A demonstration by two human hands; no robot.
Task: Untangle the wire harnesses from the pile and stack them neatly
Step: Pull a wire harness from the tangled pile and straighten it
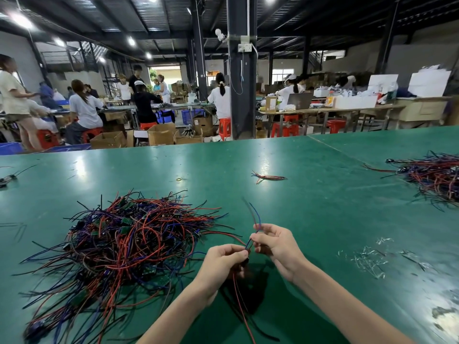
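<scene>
Two hands, left and right, pinch one wire harness.

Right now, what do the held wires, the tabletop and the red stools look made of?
The held wires: flexible plastic-insulated strands, smooth red and blue jackets; they bend in loose curves. The tabletop: green mat, likely rubber or vinyl, semi-gloss; it mirrors ceiling lamps and shows scuffs. The red stools: probably moulded plastic, uniform glossy colour; too far to confirm.
</scene>
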